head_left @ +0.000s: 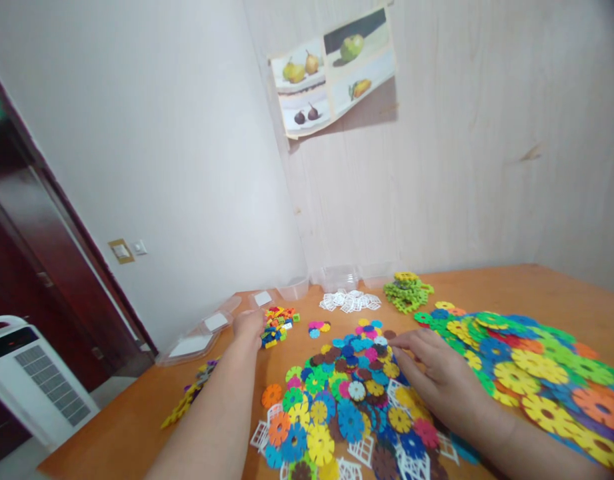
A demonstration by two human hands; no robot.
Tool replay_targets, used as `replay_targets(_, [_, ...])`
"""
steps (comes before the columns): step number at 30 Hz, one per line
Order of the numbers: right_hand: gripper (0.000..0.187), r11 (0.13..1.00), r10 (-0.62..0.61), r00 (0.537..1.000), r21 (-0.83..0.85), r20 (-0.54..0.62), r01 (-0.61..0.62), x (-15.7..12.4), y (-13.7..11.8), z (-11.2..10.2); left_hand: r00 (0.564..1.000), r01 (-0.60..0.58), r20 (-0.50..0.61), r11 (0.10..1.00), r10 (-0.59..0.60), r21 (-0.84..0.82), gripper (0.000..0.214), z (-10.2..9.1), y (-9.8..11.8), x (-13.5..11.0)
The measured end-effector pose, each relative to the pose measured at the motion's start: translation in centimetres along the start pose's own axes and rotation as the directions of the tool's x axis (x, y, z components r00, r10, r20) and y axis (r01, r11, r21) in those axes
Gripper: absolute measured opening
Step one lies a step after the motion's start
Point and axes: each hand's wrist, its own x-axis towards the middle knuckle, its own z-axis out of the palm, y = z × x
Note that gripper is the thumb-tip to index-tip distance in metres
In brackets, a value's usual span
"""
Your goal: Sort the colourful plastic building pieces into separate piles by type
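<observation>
My left hand (249,325) reaches to the left edge of a small heap of coloured building bricks (281,320); its fingertips are hidden. My right hand (434,367) lies over the right side of a wide pile of notched plastic discs (351,419). Its thumb and forefinger are pinched together at the pile's upper edge, close to a brown disc (389,334); whatever is between them is too small to make out. White lattice pieces (361,451) are mixed among the discs. A few small discs (319,328) form a separate cluster between the bricks and the pile.
Larger notched discs (541,373) are heaped at the right. Green linking pieces (407,293) and white lattice pieces (350,301) sit farther back, before clear plastic tubs (339,277). Clear lids (191,345) line the left edge. Yellow and purple pieces (189,395) lie beside my left forearm.
</observation>
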Motion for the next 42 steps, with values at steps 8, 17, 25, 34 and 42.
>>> replay_targets(8, [0.02,1.0,0.01,1.0,0.006,0.012,-0.01,-0.1,0.3,0.0,0.994,0.062,-0.088,0.998,-0.059,0.026,0.015,0.0,0.1,1.2])
replay_targets(17, [0.02,0.999,0.036,0.999,0.011,0.025,-0.036,0.0,0.4,0.3,0.989,0.126,-0.041,0.957,-0.141,-0.262,0.007,-0.7,2.3,-3.4])
replay_targets(25, [0.026,0.988,0.149,0.985,0.024,0.087,-0.151,0.2,0.6,0.0,0.976,0.19,0.178,0.901,-0.128,-0.39,0.005,0.6,2.1,-9.4])
replay_targets(34, [0.022,0.976,0.212,0.947,-0.1,0.24,-0.194,0.5,1.0,-0.8,0.894,-0.142,0.428,0.99,0.133,-0.011,0.03,1.1,0.6,-11.0])
replay_targets(42, [0.025,0.949,0.295,0.851,-0.239,0.434,-0.207,0.6,-0.8,-2.4,0.779,-0.326,0.605,0.93,0.164,0.168,0.037,1.4,0.7,-12.1])
